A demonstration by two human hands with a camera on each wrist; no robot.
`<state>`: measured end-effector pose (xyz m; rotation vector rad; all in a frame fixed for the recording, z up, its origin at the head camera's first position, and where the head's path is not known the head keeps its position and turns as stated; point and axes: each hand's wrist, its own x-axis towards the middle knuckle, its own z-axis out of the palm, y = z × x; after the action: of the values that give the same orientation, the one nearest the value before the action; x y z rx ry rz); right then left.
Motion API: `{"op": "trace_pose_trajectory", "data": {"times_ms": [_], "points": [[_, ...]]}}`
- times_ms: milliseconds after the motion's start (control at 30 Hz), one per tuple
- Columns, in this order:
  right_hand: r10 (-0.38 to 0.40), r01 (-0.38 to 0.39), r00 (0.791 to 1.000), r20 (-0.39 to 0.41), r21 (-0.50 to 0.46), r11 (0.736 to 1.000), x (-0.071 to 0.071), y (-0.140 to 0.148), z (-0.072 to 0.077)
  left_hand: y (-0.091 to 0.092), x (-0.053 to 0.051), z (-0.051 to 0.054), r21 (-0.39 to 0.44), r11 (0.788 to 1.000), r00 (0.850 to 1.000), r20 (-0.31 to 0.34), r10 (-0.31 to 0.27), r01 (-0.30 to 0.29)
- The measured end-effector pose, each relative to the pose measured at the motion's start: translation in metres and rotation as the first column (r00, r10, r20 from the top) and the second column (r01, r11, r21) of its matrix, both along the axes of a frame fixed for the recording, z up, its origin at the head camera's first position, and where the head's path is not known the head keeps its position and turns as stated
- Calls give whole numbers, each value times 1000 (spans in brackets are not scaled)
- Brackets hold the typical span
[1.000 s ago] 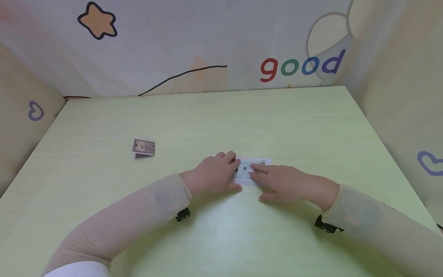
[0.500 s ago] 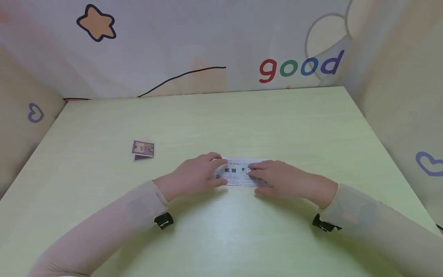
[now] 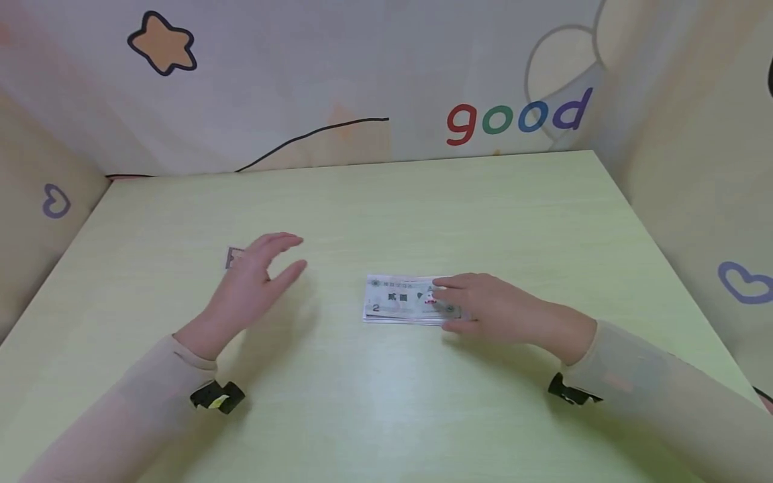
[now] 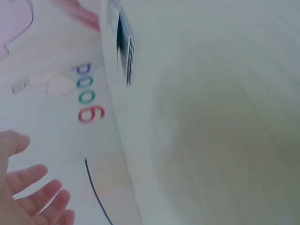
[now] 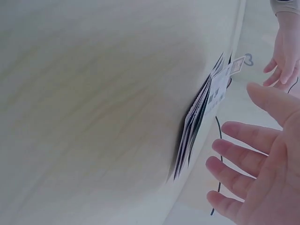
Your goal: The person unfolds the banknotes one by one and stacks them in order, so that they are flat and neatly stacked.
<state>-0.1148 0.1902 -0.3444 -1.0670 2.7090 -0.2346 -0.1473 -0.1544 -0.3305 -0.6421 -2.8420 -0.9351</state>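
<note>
A stack of paper play-money notes (image 3: 392, 307) lies near the middle of the table, the top one printed with a "2". My right hand (image 3: 501, 306) is over its right end, fingers extended and hiding that end. In the right wrist view the layered edges of the stack (image 5: 197, 117) show beside the spread fingers, with a gap between. My left hand (image 3: 250, 288) is raised at the left, fingers loosely extended, holding nothing. It mostly covers a small brown folded note (image 3: 232, 256), of which just a corner shows.
The pale green table (image 3: 338, 215) is bordered by a printed cloth backdrop (image 3: 290, 80) at the back and sides, with the word "good" on the rear panel. Black wrist mounts (image 3: 217, 396) sit on both sleeves.
My left hand has let go of the stack's left end and moved left and up, now in front of the folded note. The right hand stays nearly where it was, over the stack.
</note>
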Motion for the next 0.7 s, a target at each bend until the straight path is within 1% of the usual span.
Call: {"op": "trace_pose_trajectory", "data": {"times_ms": [67, 133, 233, 300, 400, 500, 533, 600, 633, 700], "points": [[-11, 11, 1000, 6, 2, 1000, 0, -1, 0, -15, -2, 4, 84, 993, 997, 1, 83, -82], [-17, 17, 1000, 9, 2, 1000, 0, -1, 1, -28, -3, 6, 146, 976, 986, 16, 163, -164], [-23, 23, 1000, 15, -4, 1000, -1, -2, 1, -47, -6, 5, 176, 948, 964, 63, 258, -266], [-25, 25, 999, 21, -9, 1000, -1, -3, 1, -58, -9, 2, 170, 934, 949, 94, 301, -313], [-32, 33, 999, 39, -15, 999, -1, -3, 1, -74, -16, -4, 120, 929, 933, 140, 332, -349], [-35, 36, 998, 51, -21, 999, 0, -3, 1, -85, -24, -8, 35, 931, 912, 217, 347, -363], [-32, 33, 998, 50, -23, 999, -1, -3, 1, -88, -26, -10, 9, 932, 904, 246, 350, -363], [-27, 29, 998, 50, -29, 999, -1, -3, 0, -91, -32, -13, -42, 931, 882, 309, 357, -362], [-26, 28, 998, 50, -30, 999, -1, -3, 0, -92, -34, -14, -61, 930, 873, 329, 361, -362], [-25, 27, 998, 54, -34, 999, -1, -3, 0, -94, -39, -17, -91, 929, 859, 357, 366, -358]]}}
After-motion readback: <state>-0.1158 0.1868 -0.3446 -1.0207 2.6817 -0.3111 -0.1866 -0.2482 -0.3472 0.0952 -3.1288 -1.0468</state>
